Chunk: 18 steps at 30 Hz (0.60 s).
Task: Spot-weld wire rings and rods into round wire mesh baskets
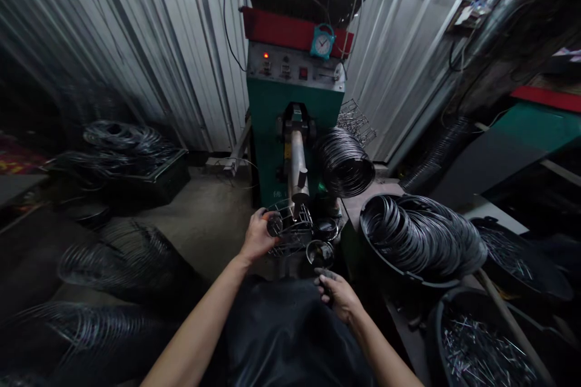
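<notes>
Wire basket: a small round cage of thin bare wire (293, 231), hoops and uprights joined up, and you can see straight through it.
Where it is: right in front of the person, at the foot of the green machine (276, 115). It sits under the tip of the steel arm (298, 163) that pokes out of the front.
Left hand: the left hand (258, 236) is on the basket's 9 o'clock side, grip closed around the rim wire with the thumb on top.
Right hand: the right hand (339, 295) hangs lower, at about 5 o'clock from the basket and not touching it. The fingers are curled and grimy, but honestly I can't tell whether that grip is closed on anything. A small wire ring (320, 253) sits just above its fingertips.
How it'd handle: I reckon it's light, springy rather than properly stiff, and easy to squash out of round if you squeeze hard. Bare wire looks a bit slick, and cut ends could snag skin.
Where to grab: the rim hoop, like the left hand does, or where an upright meets a hoop. I wouldn't go for the middle of a single thin wire.
Looks: dull grey metal with no coating showing, slightly blurred from here.
Nearby: a coil of wire (345, 160) at 1 o'clock from the basket, and a black tub (408, 281) heaped with wire rings (422, 239) at 3 o'clock.
</notes>
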Available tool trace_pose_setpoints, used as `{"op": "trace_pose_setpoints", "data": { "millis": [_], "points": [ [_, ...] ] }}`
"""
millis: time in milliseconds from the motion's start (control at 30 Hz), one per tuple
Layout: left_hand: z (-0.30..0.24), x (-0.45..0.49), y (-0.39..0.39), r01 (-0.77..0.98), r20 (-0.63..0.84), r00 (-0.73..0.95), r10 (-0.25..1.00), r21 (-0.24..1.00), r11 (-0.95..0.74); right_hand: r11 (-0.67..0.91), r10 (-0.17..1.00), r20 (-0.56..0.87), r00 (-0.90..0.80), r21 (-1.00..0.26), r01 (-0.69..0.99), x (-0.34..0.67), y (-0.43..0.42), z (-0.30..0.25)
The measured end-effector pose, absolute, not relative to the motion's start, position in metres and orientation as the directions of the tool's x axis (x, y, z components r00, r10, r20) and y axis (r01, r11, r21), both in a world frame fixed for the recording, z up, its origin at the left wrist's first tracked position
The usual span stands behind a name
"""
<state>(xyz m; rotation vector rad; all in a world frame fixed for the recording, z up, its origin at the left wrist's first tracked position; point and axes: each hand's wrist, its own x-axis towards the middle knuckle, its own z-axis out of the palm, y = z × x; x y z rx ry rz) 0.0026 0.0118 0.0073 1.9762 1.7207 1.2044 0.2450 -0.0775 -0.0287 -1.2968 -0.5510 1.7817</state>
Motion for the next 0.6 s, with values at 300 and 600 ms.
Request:
{"op": "trace_pose_setpoints", "data": {
  "millis": [300, 600],
  "points": [
    [0.011, -0.002, 0.020, 0.660, 0.324, -0.112, 0.939, 0.731, -0.173, -0.562, 0.801, -0.580, -0.148, -0.641, -0.524, 0.243, -0.084, -0.031],
    [0.006, 0.000, 0.026, 0.665, 0.336, -0.057, 0.940, 0.715, -0.215, -0.597, 0.739, -0.660, -0.135, -0.549, -0.585, 0.251, -0.084, -0.028]
  ]
}}
